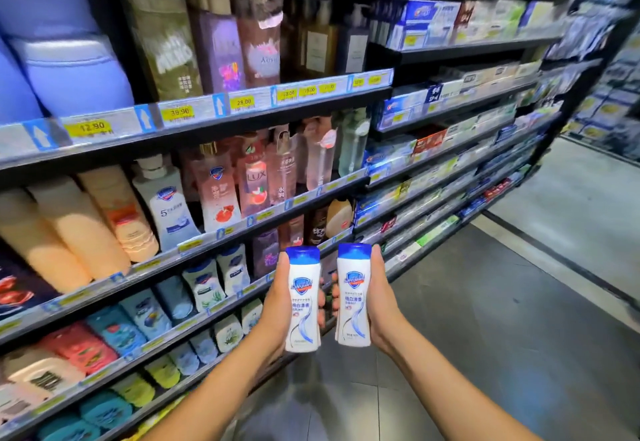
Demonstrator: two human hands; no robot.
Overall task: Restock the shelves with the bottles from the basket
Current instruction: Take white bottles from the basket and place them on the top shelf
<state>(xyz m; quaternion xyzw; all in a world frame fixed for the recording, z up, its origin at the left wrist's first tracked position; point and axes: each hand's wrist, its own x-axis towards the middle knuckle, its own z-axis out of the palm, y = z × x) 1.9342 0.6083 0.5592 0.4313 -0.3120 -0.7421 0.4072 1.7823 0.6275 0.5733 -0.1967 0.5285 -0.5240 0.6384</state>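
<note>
K: Supermarket aisle; toiletries shelving point(214, 108) along left, grey tiled floor point(485, 336) to right. Whereabouts of the stock?

M: Both in hand, well clear of any shelf. On the left, left bottle point(303, 298), wrapped by left grip point(277, 305), fingers curled round its far edge. Just beside it, not quite touching, right bottle point(354, 295), clasped the same way by right grip point(384, 298). Upright, blue caps up, labels facing camera.

K: Reason for that hold?

M: Probably a label check: matching product to slot before placing. Upright and face-out also suits setting down as displayed, no turning needed.

K: Likely slot?

M: Similar white blue-capped bottles point(205, 283) on a lower tier, just left of and beyond both grips. Seems a match; print too blurred to confirm.

K: Further out?

M: Pink pump bottles point(252, 181) one tier up, peach jugs point(69, 233) far left, toothpaste boxes point(433, 21) down the aisle, yellow price tags point(176, 112) along the rails. Basket not in view.
</note>
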